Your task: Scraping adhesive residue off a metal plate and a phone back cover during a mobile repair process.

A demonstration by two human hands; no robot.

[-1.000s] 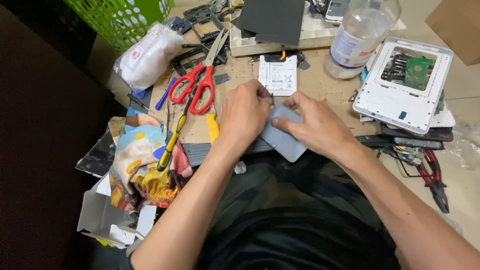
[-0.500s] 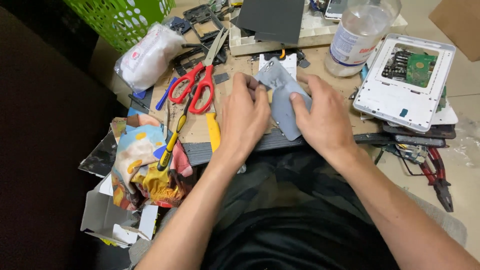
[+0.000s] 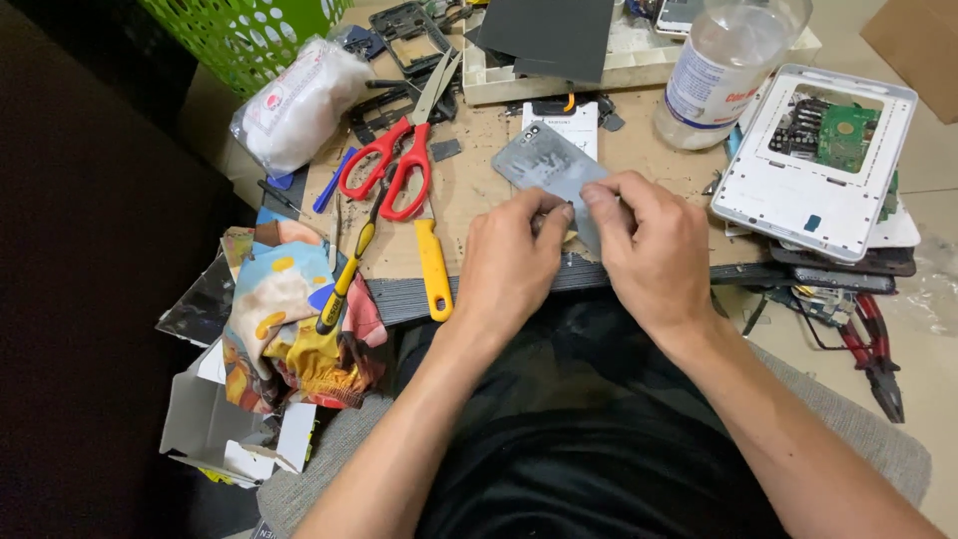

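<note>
Head view, looking down over a cluttered worktop (image 3: pixel 469 200). Both hands meet at the near end of a thin grey phone back panel (image 3: pixel 547 165), which lies tilted across the middle of the board, its far corner toward a small white card (image 3: pixel 571 122). The left hand (image 3: pixel 509 265) pinches the panel's near edge between thumb and forefinger; the right hand (image 3: pixel 654 255) pinches the same edge just beside it, fingertips of the two hands almost touching. Neither hand is spread; both are curled tight on the panel.

Judged from this grip, the work in hand is a fine one at the panel's edge, and it is best done with the panel kept low and supported against the board, so that so thin a sheet does not flex or crack. Pressure should be small and even, shared between both pinches. Whether anything is held between the fingertips besides the panel cannot be told.

Left of the hands lie red-handled scissors (image 3: pixel 394 165), a yellow-handled tool (image 3: pixel 434 269) touching the board's near edge, and a black-and-yellow screwdriver (image 3: pixel 344 279). To the right stand a clear plastic bottle (image 3: pixel 723 70) and an opened white device shell (image 3: pixel 813 160) with a green circuit board showing inside. Red-handled pliers (image 3: pixel 878 349) lie on the floor, well apart. A green basket (image 3: pixel 254 30) stands at far left.
</note>
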